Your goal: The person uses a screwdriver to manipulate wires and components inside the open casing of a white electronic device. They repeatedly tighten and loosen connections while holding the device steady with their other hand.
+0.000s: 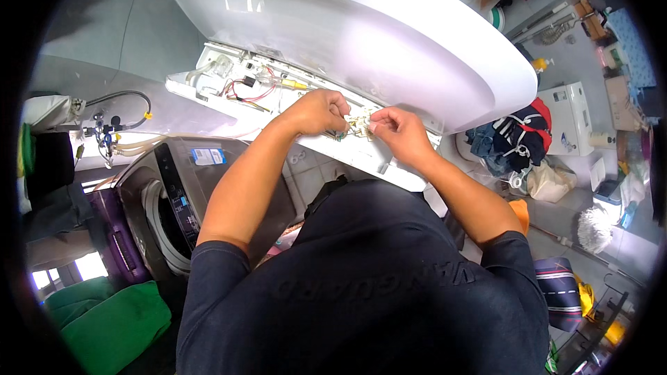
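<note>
A long white appliance (243, 121) lies open in front of me, its inner parts and wiring exposed under a large curved white cover (389, 7). Both my hands work close together over a small cluster of pale wires and connectors (359, 125) in its right half. My left hand (318, 112) is closed, its fingertips pinched at the left side of this cluster. From the other side, thumb and forefinger of my right hand (403, 137) pinch at the wires. The exact piece between the left fingertips is hidden. Red and black wires (243, 85) run through the left part of the appliance.
At the left stands a grey washing machine (233, 184) with a round opening, below hoses and a valve (108, 135) on the wall. Green cloth (118, 319) hangs at the lower left. On the right are piled clothes (517, 135) and a white box-shaped unit (566, 118).
</note>
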Demonstrator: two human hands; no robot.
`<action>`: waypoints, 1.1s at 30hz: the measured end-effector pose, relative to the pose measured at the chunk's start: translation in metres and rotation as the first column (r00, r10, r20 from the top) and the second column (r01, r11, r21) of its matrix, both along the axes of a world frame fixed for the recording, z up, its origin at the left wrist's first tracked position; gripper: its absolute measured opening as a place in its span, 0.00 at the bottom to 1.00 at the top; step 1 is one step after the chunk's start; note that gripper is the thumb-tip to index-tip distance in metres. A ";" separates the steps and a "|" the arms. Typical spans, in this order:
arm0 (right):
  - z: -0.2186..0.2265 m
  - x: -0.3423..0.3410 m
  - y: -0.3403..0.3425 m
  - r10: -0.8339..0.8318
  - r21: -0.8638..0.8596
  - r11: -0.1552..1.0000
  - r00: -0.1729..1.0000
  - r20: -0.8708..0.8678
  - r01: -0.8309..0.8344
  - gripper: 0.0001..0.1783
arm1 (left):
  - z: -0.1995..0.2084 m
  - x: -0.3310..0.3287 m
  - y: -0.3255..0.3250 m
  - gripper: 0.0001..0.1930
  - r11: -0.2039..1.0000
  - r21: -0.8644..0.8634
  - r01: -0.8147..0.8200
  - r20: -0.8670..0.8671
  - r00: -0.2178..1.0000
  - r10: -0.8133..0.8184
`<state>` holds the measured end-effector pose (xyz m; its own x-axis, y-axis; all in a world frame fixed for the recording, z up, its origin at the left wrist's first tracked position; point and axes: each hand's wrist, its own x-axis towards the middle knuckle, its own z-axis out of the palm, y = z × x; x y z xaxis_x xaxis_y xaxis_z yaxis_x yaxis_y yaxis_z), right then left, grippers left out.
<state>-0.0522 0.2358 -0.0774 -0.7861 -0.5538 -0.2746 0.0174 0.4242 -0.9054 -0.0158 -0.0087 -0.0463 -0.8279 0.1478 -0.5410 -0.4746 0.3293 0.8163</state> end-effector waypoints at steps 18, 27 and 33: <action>0.007 0.002 -0.016 0.031 -0.105 0.994 0.994 0.102 -0.020 0.20 | 0.001 -0.004 -0.009 0.24 0.987 0.114 0.112 0.070 0.990 -0.120; 0.005 0.003 -0.023 0.052 -0.185 0.982 0.984 0.169 -0.021 0.16 | 0.004 -0.006 -0.013 0.18 0.961 0.274 0.035 0.190 0.978 -0.090; 0.004 0.003 -0.029 0.084 -0.231 0.972 0.985 0.151 -0.047 0.15 | 0.012 -0.010 -0.012 0.13 0.955 0.277 -0.107 0.297 0.955 0.020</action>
<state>-0.0488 0.2064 -0.0732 -0.7025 -0.6647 -0.2541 0.1471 0.2138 -0.9658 -0.0256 -0.0204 -0.0341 -0.6555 0.2846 -0.6995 -0.7154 0.0629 0.6959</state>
